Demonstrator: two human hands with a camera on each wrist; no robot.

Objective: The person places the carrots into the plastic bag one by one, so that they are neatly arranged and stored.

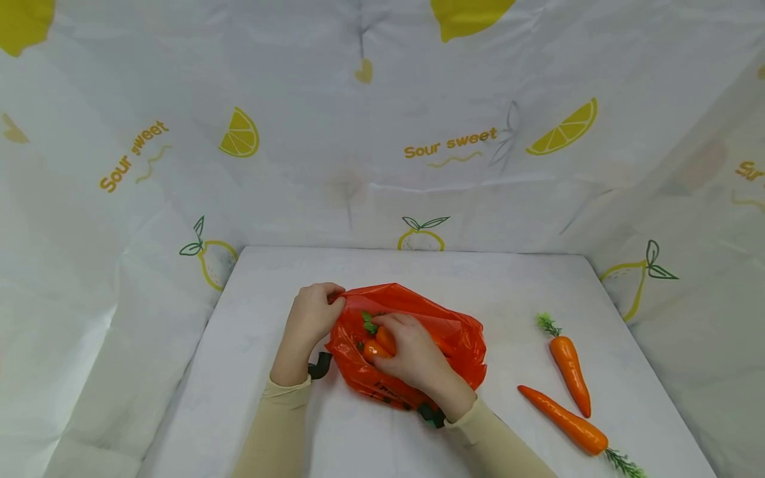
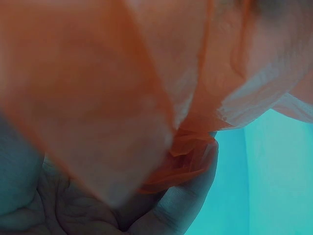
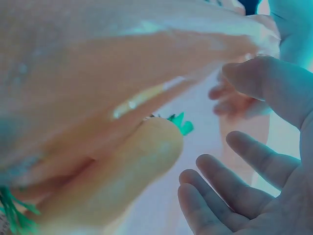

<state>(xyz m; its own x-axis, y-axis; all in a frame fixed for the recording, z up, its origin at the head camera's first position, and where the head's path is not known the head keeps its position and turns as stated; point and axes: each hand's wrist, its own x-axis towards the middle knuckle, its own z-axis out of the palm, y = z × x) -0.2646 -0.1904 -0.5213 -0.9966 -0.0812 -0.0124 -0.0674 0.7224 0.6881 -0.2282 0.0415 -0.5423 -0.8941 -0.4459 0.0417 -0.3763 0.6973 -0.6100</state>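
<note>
A red plastic bag [image 1: 442,309] lies with its mouth spread, orange carrots [image 1: 370,349] with green tops inside. My left hand [image 1: 313,315] grips the bag's left rim; the left wrist view shows the thin film [image 2: 188,159] bunched in its curled fingers. Over the carrots, inside the mouth, is my right hand [image 1: 418,352]. In the right wrist view that hand [image 3: 254,171] has its thumb and fingers apart with nothing between them, beside the blunt end of a carrot [image 3: 146,161]. The head view partly hides its fingertips.
Two loose carrots, one [image 1: 570,372] with its top pointing away and another [image 1: 568,421] lying slanted nearer the front, are on the white table [image 1: 263,279] at the right. Lemon-printed white cloth [image 1: 358,133] hangs behind and at both sides. Dark bands show at both wrists.
</note>
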